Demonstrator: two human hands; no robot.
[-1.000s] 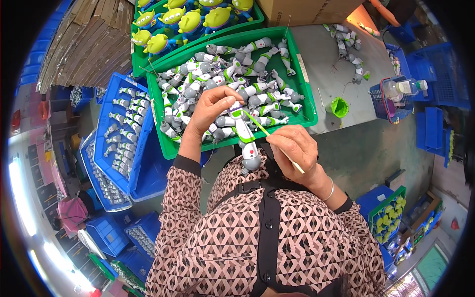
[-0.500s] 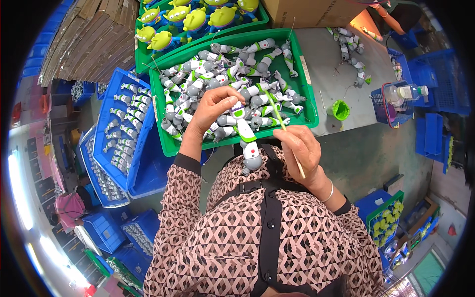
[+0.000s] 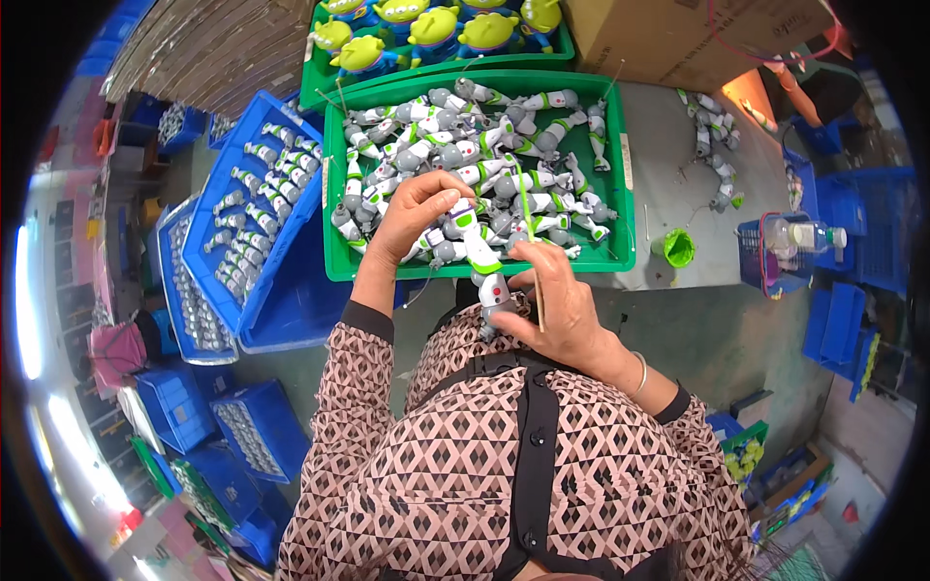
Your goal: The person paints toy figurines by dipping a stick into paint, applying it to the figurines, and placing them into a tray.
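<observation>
Wearing a pink and black patterned shirt at the bottom of the frame. Higher, near the middle, holding a thin stick with a green end in the right hand, grip closed around it, thumb by the grey ball of a white and green toy arm. Pinching that toy arm's upper end in the left hand, left of middle, grip closed on it. Behind, in a green tray, lots more toy arms. On the table, right of the tray, a green cup. Farther, at the top, green alien toys and a cardboard box.
</observation>
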